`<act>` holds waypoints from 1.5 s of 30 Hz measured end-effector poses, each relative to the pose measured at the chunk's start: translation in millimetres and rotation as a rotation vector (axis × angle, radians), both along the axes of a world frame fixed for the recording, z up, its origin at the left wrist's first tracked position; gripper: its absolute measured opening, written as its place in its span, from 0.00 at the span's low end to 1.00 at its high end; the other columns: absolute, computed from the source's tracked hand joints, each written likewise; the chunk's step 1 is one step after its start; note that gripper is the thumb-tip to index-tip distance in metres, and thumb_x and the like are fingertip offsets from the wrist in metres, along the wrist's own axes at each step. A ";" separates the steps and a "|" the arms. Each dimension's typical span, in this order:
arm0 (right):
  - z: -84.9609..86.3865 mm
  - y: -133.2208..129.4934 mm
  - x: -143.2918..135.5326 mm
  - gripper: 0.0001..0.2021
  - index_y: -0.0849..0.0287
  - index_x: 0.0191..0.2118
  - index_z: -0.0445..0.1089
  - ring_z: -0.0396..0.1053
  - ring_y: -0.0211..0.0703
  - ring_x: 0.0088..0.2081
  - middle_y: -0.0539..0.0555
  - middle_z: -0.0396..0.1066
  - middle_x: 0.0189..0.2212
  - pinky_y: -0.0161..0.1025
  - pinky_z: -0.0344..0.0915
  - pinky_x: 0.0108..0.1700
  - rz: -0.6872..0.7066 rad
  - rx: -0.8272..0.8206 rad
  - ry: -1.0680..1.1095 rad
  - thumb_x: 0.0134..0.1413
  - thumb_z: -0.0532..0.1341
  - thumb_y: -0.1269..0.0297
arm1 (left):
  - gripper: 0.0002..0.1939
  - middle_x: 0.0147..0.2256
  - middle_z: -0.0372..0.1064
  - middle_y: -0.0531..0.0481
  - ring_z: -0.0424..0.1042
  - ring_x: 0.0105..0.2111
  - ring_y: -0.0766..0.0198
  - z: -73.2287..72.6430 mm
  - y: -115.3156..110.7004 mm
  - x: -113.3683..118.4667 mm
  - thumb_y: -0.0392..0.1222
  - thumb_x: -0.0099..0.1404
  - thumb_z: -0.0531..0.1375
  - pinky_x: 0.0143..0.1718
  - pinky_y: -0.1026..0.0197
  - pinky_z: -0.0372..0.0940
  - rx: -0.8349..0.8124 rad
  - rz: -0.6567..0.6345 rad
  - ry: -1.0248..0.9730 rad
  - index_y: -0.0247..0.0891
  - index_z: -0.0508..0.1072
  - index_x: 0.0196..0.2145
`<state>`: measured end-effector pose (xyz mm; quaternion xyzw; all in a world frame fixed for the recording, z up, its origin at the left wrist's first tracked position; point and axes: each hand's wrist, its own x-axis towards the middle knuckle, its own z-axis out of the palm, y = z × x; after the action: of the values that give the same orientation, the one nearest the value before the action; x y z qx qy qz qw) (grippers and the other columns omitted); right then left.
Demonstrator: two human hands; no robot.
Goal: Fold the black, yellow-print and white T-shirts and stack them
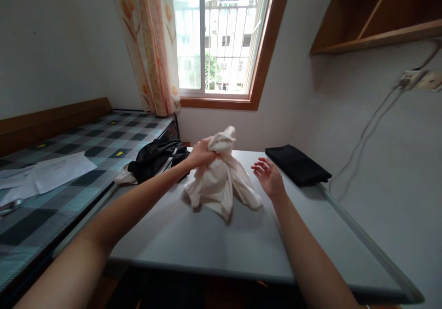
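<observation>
A cream-white cloth garment (216, 180) hangs bunched over the middle of the white table, its lower folds reaching down to or just above the top. Gathered near its upper end, the fabric is gripped by my left hand (203, 153), fingers wrapped round it. What kind of garment it is cannot be made out. To the right of the cloth, my right hand (268, 176) is raised over the table with fingers apart and slightly curled, holding nothing.
The white table (165, 240) has a folded black cloth (297, 165) at its back right and a heap of dark clothes (155, 159) at its left. A checkered bed (86, 138) with papers (51, 175) adjoins on the left. A wooden shelf (376, 37) overhangs the right.
</observation>
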<state>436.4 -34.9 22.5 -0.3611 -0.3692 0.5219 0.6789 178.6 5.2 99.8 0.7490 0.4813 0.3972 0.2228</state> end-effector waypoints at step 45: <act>-40.0 12.0 116.1 0.14 0.57 0.37 0.75 0.61 0.58 0.51 0.63 0.72 0.43 0.55 0.60 0.49 -0.908 -0.112 -0.953 0.38 0.63 0.70 | 0.11 0.32 0.74 0.49 0.70 0.30 0.65 -101.6 -28.4 -32.1 0.36 0.63 0.55 0.35 0.63 0.63 0.153 -0.412 0.377 0.39 0.77 0.37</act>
<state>552.6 -22.9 -17.5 -0.7074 -0.4124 -0.0149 0.5738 146.5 -23.2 -1.9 0.9063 0.3204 0.2324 0.1480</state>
